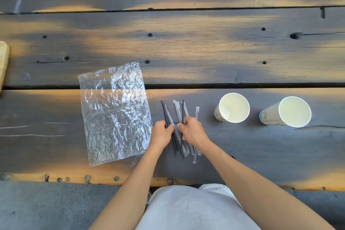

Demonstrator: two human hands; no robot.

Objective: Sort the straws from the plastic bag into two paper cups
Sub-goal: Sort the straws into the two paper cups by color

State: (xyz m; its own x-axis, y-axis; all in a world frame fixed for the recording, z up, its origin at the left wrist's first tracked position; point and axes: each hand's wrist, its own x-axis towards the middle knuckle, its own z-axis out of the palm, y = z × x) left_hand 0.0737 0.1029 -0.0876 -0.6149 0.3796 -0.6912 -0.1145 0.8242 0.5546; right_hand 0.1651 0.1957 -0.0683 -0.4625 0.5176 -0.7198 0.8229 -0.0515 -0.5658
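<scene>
A crumpled clear plastic bag (114, 115) lies flat on the dark wooden table, left of centre. Just right of it sits a loose pile of straws (179, 112): several black ones and several in clear wrappers. My left hand (162, 133) grips a few black straws (166, 113) at the pile's left side. My right hand (192, 131) pinches a single black straw (182, 108) that stands nearly straight away from me. Two white paper cups stand to the right, the nearer cup (232, 107) and the farther cup (287, 111), both with nothing visible inside.
The table's front edge (104, 177) runs just before my lap, with bare light wood along it. A light wooden object (3, 61) pokes in at the far left edge. Wide gaps run between the table planks behind the bag and cups.
</scene>
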